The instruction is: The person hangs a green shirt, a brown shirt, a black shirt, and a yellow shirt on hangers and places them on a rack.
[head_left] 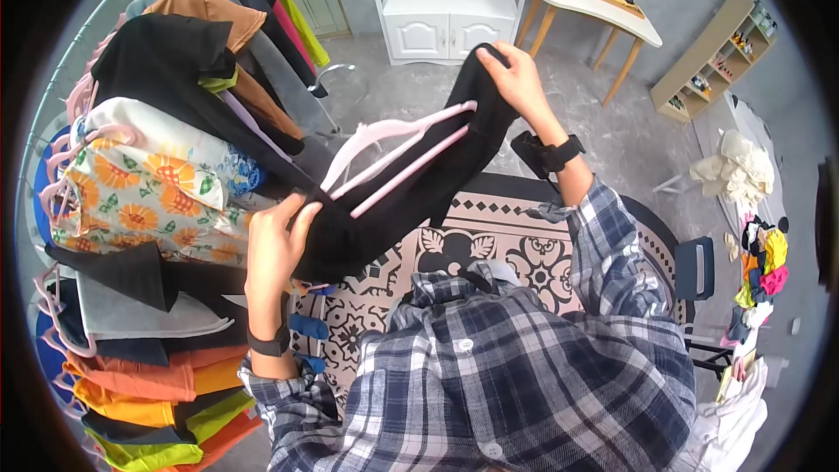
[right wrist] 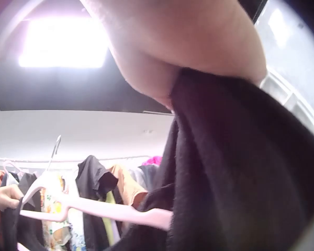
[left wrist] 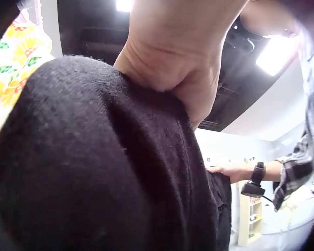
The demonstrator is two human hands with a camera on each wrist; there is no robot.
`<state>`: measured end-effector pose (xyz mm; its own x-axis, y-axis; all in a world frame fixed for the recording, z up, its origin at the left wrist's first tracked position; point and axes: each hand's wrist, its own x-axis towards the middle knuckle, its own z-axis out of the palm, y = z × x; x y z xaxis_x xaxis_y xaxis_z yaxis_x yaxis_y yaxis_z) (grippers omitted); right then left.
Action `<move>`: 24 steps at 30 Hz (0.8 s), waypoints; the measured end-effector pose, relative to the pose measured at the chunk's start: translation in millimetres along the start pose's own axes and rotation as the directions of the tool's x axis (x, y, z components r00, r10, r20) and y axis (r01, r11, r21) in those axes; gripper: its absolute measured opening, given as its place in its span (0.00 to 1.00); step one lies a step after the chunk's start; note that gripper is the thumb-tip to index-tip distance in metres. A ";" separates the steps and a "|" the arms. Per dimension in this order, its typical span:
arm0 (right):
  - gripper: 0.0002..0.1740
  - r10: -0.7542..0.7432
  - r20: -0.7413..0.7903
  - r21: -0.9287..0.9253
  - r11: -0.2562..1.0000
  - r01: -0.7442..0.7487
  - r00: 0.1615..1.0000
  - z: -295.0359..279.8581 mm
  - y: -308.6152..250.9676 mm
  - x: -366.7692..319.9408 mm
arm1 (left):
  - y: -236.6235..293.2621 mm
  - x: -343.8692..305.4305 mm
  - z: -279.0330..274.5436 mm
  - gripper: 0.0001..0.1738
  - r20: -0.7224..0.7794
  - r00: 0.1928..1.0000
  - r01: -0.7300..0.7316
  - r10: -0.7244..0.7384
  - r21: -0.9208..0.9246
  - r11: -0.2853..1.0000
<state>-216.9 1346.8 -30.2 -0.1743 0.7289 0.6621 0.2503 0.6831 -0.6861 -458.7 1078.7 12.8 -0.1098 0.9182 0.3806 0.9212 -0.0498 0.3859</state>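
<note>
We are clamping our left hand (head_left: pixel 275 240) and right hand (head_left: pixel 517 79) on the black garment (head_left: pixel 393 220), risking the pink hanger (head_left: pixel 411 170) sliding out if it sags.

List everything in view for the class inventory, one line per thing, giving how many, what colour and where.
black garment: one, black, stretched between both hands.
hanger: one, pink, lying against the black garment.
hanging clothes: many, mixed colours, on the rail at the left.
cabinet: one, white, by the far wall.
table: one, white top with wooden legs, right of the cabinet.
shelf unit: one, light wood, far right.
rug: one, pink and black pattern, on the floor below the person.
clothes pile: one, mixed colours, at the right edge.
left hand: one, fingers grip the garment's near end.
right hand: one, fingers grip its far end.
</note>
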 end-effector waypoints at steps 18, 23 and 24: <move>0.10 -0.155 0.670 -0.065 0.962 0.266 0.726 11.3 82.2 -29.9 | -18.8 134.5 68.6 0.08 -0.587 0.807 0.053 -0.069 -0.044 0.998; 0.11 -0.108 0.761 -0.134 0.938 0.318 0.640 -8.6 138.6 33.9 | 4.4 186.6 69.6 0.08 -0.266 0.961 0.064 -0.074 -0.047 0.997; 0.13 -0.121 0.777 -0.119 0.935 0.334 0.618 -8.5 143.6 44.7 | 4.8 193.5 72.6 0.08 -0.284 0.958 0.036 -0.042 -0.029 0.999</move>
<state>-180.7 1477.1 -96.6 -0.8779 0.4033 0.2581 0.2895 0.8764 -0.3848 -448.4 1284.7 27.4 -0.2502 0.7703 0.5865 0.9053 -0.0287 0.4238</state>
